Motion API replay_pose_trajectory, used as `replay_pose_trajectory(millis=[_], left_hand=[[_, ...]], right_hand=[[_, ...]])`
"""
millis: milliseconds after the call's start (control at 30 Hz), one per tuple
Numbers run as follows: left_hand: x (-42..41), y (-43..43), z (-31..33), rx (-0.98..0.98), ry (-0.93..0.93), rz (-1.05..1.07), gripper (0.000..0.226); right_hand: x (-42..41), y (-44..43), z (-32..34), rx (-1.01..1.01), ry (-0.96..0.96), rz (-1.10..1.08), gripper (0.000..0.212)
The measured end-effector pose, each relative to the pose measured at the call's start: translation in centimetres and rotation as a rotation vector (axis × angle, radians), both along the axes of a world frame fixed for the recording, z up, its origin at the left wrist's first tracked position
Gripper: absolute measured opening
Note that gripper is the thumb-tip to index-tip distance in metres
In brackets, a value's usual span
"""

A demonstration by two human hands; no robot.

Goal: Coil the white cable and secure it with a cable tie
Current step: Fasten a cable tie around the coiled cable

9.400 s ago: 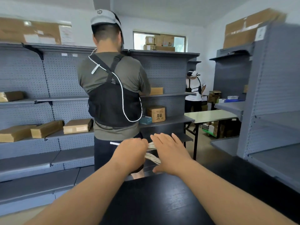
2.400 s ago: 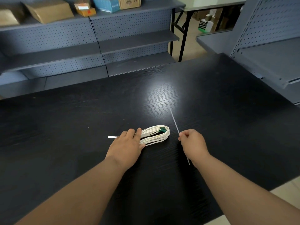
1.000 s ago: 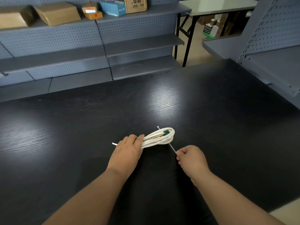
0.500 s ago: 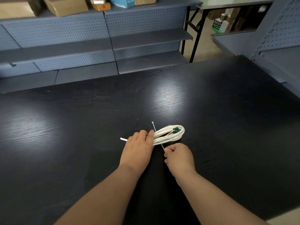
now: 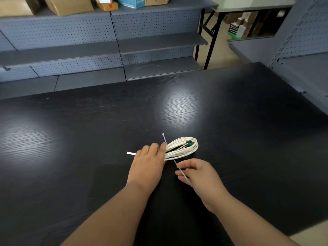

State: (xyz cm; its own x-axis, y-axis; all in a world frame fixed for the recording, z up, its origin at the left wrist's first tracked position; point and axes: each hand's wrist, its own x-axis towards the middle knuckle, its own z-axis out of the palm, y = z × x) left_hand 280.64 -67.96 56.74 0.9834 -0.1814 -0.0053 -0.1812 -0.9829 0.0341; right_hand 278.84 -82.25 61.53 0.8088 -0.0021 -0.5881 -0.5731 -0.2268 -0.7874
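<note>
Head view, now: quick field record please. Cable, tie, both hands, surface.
cable: white cable coiled, lying on black table; green connectors inside the loop
tie: cable tie crosses the coil, apparently underneath; not closed
left: left hand presses coil's left end down
right: right hand pinches tie's near end
status: coiled, not yet tied

Lowered white cable (image 5: 184, 149) from mid-air onto surface (image 5: 230, 130), laid flat as coil toward near edge. Slid cable tie (image 5: 177, 165) in from spot apart on coil's right: now crossing coil just beside left grip (image 5: 148, 162), with tip poking out past far side. Brought right grip (image 5: 200, 176) in from right, near coil's near side. Loosened right grip since half second ago: no longer tight fist, fingers more spread, pinching tie's near stretch.
</note>
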Motion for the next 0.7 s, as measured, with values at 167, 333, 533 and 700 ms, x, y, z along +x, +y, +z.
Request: replay_pose_trajectory(millis=[167,333,533,700], left_hand=[[0.1,0.4,-0.9,0.076,-0.148,-0.039,0.062],[0.3,0.5,-1.6,0.084,-0.258,-0.049,0.063],[0.2,0.6,-1.6,0.072,-0.258,-0.063,0.057],[0.2,0.6,-1.7,0.070,-0.261,-0.068,0.057]], right_hand=[[-0.5,-0.7,0.7,0.026,-0.160,0.116,0.033],[0.4,-0.8,0.5,-0.146,-0.403,0.257,0.016],[3.3,-0.4,0.0,-0.494,-0.701,0.314,0.020],[4.6,-0.2,-1.4,-0.654,-0.736,0.377,0.021]])
